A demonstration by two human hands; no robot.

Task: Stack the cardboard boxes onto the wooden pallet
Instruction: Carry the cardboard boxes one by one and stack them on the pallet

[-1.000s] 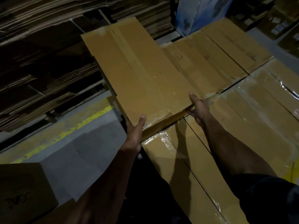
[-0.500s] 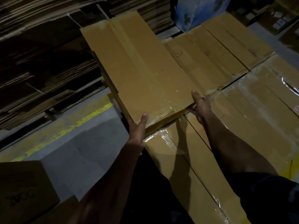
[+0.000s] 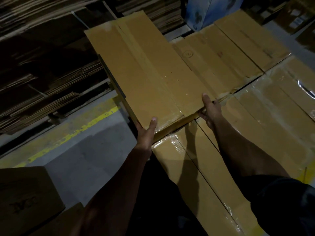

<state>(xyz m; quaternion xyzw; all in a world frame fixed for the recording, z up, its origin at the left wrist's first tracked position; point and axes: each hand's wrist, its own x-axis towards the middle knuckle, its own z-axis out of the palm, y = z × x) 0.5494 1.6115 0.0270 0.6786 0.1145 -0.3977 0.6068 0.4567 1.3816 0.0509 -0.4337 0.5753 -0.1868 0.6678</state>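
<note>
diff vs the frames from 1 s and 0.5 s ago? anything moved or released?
Hardly anything. The held box eased slightly further away over the stack; the left hand and right hand went with it and kept gripping its near edge. Nothing was let go. The boxes underneath stayed put.

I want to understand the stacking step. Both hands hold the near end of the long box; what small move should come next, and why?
Probably lower the near end of the long box until it lies flat. The left hand and right hand grip it, raised above the taped box.
</note>
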